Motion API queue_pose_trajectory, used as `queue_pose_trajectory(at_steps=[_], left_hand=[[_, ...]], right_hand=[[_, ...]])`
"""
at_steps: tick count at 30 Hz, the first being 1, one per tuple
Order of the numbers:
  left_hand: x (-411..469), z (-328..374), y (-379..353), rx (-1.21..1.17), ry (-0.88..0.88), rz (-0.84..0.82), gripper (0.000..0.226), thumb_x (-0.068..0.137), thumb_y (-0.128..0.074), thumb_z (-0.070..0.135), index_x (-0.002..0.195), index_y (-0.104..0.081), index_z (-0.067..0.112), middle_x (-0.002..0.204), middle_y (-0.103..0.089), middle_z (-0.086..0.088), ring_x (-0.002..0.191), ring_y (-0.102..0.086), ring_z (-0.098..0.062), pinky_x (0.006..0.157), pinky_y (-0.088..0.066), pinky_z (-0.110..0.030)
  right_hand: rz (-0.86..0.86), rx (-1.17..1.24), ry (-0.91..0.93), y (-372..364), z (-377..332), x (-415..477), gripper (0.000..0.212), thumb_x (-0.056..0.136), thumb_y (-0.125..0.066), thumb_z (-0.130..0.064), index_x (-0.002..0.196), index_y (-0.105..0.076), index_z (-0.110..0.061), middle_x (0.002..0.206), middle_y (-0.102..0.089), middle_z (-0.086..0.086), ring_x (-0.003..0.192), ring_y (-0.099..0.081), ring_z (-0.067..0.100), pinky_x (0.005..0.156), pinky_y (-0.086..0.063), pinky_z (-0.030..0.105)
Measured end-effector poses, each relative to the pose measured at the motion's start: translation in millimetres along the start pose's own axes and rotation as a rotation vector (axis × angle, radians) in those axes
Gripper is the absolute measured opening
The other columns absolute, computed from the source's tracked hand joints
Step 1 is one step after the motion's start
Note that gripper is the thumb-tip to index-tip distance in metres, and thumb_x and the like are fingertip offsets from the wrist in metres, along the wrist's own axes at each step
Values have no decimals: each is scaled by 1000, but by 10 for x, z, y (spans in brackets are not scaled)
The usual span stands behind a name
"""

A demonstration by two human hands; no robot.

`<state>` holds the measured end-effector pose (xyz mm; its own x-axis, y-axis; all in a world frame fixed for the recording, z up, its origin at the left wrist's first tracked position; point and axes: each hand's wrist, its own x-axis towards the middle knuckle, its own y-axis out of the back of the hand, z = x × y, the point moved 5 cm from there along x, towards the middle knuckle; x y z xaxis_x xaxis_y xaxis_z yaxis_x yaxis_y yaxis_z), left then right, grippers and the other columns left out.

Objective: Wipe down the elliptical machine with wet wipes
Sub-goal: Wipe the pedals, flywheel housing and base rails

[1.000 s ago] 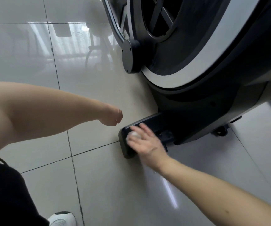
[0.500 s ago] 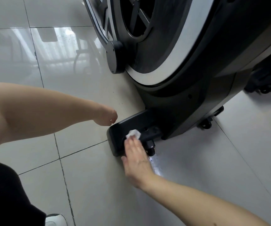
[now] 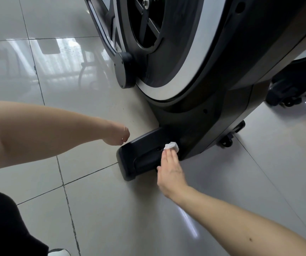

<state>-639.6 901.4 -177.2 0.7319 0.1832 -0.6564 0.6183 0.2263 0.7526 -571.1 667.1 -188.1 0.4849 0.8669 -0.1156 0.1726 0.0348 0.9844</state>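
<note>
Wipe (image 3: 171, 145): small, soft wad, likely light and damp; lies on the machine's (image 3: 213, 93) foot (image 3: 141, 154); best pressed flat.
Right hand (image 3: 170, 169): fingers straight, pressing the wipe.
Left hand (image 3: 118, 134): beside the foot's end; fingers curled under; contents, cannot tell.
Obstacles: housing crowds the wipe; caster (image 3: 226, 142) near; glossy floor (image 3: 93, 209).

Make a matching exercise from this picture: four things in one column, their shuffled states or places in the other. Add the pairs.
1. wet wipe
2. left hand
3. right hand
4. caster wheel

A. fingers curled, beside the end of the stabilizer foot
B. black, on the floor, right of the wet wipe
C. white, crumpled, on the stabilizer foot
D. fingers straight, pressing the wet wipe

Pairs: 1-C, 2-A, 3-D, 4-B
</note>
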Motion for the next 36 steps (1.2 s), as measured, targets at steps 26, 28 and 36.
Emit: queue_pose_trajectory(at_steps=[26,28,36], left_hand=[[-74,516,382,69,-28,247,26,96,-44,18,106,-68,16,101,-70,-7,91,-66,-32,73,-56,-37],[-63,621,393,70,-58,244,27,96,-44,18,108,-68,17,104,-69,-6,94,-65,-32,75,-56,-37],[-77,850,315,108,-122,196,27,93,-44,19,109,-65,17,105,-68,-9,92,-65,-34,79,-58,-40]], right_hand=[[-100,-281,207,690,134,299,30,66,-69,16,81,-58,-8,84,-56,10,90,-56,28,65,-37,29],[73,-360,356,871,113,283,33,48,-69,14,60,-51,-12,63,-48,6,65,-52,26,58,-30,29],[259,-696,333,1457,106,455,23,73,-52,2,71,-69,-13,77,-56,3,86,-52,27,72,-37,34]])
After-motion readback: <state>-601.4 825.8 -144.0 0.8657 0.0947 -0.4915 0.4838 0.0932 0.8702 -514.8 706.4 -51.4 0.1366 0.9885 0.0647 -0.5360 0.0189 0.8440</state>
